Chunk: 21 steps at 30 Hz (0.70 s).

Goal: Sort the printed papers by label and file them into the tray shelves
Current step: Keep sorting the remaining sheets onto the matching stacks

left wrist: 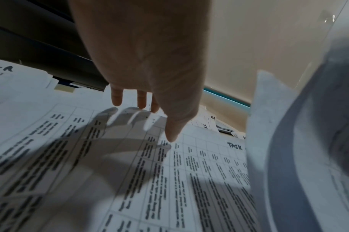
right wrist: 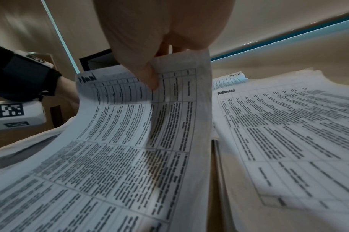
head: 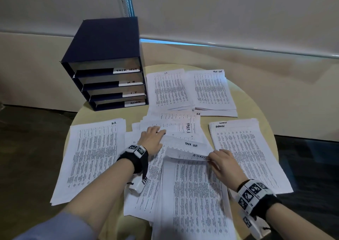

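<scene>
Right hand pinching the lifted top edge of a white printed sheet marked ADMIN, atop the loose middle pile on the round pale wooden table. Left hand flat, fingers straight, pressing a TASK LIST sheet. Dark blue four-shelf labelled tray at far left.

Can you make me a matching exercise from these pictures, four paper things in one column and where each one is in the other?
Things:
1. ADMIN sheet
2. ADMIN pile
3. H.R. pile
4. TASK LIST pile

Places:
A. far right, beside the I.T. pile
B. near left of the table
C. pinched in the right hand
D. near right of the table

Pairs: 1-C, 2-D, 3-B, 4-A
</scene>
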Available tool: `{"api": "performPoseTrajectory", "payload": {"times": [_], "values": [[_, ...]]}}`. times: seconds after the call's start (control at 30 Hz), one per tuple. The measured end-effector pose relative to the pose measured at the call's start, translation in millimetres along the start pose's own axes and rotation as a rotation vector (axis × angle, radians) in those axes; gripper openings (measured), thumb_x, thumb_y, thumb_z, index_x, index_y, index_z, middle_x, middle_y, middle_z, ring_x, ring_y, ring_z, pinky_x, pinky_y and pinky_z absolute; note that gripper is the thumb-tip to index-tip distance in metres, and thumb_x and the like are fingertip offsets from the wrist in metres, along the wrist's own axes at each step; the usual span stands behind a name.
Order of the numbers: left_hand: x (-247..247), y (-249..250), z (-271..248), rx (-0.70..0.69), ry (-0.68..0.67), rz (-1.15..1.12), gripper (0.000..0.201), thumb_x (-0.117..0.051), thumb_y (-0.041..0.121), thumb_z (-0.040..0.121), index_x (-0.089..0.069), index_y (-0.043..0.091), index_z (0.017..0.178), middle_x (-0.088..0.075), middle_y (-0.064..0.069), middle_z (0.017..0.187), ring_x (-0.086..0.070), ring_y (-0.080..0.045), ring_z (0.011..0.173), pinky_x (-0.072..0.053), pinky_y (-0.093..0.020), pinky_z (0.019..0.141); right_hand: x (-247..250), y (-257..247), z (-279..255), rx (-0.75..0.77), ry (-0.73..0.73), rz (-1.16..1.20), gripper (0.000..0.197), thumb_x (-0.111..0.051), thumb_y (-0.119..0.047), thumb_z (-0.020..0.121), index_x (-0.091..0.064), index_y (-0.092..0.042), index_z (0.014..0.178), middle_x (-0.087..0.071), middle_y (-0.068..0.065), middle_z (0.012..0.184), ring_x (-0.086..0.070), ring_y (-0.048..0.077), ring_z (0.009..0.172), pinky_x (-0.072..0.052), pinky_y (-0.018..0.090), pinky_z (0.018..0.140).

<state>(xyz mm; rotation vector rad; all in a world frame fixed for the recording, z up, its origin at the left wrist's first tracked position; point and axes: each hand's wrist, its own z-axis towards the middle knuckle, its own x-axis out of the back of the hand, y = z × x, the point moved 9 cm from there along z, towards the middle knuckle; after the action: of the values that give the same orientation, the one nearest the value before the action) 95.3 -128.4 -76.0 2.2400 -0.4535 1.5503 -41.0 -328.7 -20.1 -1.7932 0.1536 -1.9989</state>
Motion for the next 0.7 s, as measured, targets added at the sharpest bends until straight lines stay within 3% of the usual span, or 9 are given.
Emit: {"api": "performPoseTrajectory", "payload": {"times": [0.17,0.23,0.37,0.47,0.53,0.63,0.7], "values": [[9.9,-2.8,-1.2,-0.041,0.143,-0.047,0.044,-0.045,0.019,0.095,-0.042,0.025,0.138,-0.038,-0.007,0.139,-0.036,-0.025,0.125,-0.031,-0.039,0.106,-6.0,0.9,8.0,0.003,-0.028,0.019,0.004,-0.057,-0.019,0.086,-0.060,-0.020,0.084,-0.061,-0.011,0.077,-0.058,0.009,0.071,-0.040,0.031,0.089],[9.0,-6.0,-9.1,-0.081,0.192,-0.108,0.038,-0.041,0.020,0.098,-0.049,0.030,0.134,-0.039,-0.005,0.141,-0.036,-0.023,0.128,-0.029,-0.036,0.108,-8.3,0.9,13.2,0.004,-0.041,0.026,0.009,-0.053,-0.024,0.086,-0.061,-0.020,0.084,-0.062,-0.011,0.077,-0.059,0.009,0.072,-0.039,0.029,0.089],[-7.1,-9.6,-30.3,-0.161,0.169,-0.173,0.037,-0.042,0.022,0.099,-0.054,0.037,0.131,-0.028,-0.003,0.156,-0.023,-0.023,0.143,-0.015,-0.038,0.118,-17.1,7.7,21.4,-0.007,-0.088,0.026,0.004,-0.061,-0.018,0.086,-0.061,-0.021,0.087,-0.061,-0.011,0.081,-0.058,0.011,0.077,-0.035,0.026,0.089],[-14.2,-16.0,-40.2,-0.179,0.173,-0.214,0.036,-0.045,0.020,0.097,-0.058,0.034,0.127,-0.030,-0.004,0.155,-0.025,-0.023,0.142,-0.018,-0.043,0.119,-24.0,10.9,25.5,-0.004,-0.119,0.032,0.005,-0.060,-0.017,0.087,-0.060,-0.022,0.089,-0.061,-0.012,0.083,-0.056,0.010,0.079,-0.033,0.025,0.091],[-8.7,-26.1,-40.7,-0.099,0.237,-0.280,0.037,-0.046,0.012,0.096,-0.060,0.030,0.125,-0.034,-0.004,0.152,-0.027,-0.023,0.141,-0.018,-0.044,0.119,-27.1,8.5,29.0,0.013,-0.126,0.038,0.008,-0.062,-0.015,0.085,-0.060,-0.022,0.088,-0.060,-0.012,0.082,-0.056,0.009,0.077,-0.033,0.023,0.092],[11.4,-59.5,-35.8,0.167,0.418,-0.341,0.049,-0.045,-0.006,0.090,-0.053,0.019,0.130,-0.039,-0.004,0.145,-0.033,-0.024,0.136,-0.020,-0.036,0.117,-30.9,2.4,34.1,0.042,-0.139,0.049,0.011,-0.062,-0.012,0.082,-0.060,-0.022,0.085,-0.059,-0.013,0.079,-0.053,0.006,0.075,-0.026,0.017,0.089],[18.0,-74.7,-27.0,0.242,0.421,-0.279,0.054,-0.046,-0.006,0.085,-0.046,0.015,0.134,-0.044,-0.007,0.139,-0.039,-0.024,0.129,-0.026,-0.037,0.114,-34.3,-0.4,37.0,0.054,-0.161,0.055,0.011,-0.062,-0.012,0.082,-0.059,-0.023,0.086,-0.058,-0.013,0.080,-0.053,0.007,0.075,-0.028,0.019,0.088]]}}
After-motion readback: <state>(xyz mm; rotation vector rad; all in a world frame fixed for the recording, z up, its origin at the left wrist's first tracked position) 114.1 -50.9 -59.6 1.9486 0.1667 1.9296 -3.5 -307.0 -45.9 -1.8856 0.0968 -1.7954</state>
